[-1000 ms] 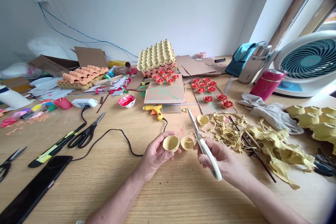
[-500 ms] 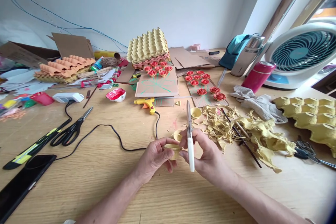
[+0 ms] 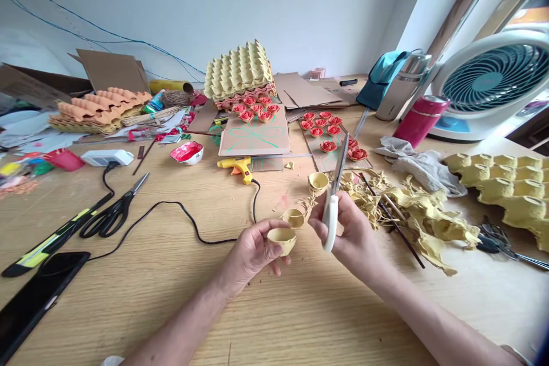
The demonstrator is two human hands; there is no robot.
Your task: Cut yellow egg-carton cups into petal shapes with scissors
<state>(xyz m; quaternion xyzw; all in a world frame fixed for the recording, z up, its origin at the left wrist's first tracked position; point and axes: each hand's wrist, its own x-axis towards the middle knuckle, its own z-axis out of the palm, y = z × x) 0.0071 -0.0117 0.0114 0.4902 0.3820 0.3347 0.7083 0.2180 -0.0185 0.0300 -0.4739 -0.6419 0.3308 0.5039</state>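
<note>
Yellow cup (image 3: pixel 283 241) and scissors (image 3: pixel 335 190) (seemingly closed) in separate hands (image 3: pixel 252 251).

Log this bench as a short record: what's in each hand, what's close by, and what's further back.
Left hand: holds a yellow cup
Right hand: holds white-handled scissors, blades pointing away from the person
Close by: two more cups, beyond the held one
To the right: torn yellow scraps
Glue gun: yellow, lying on the table
Flowers: red, two groups on cardboard
Further back: stacked egg trays
</note>
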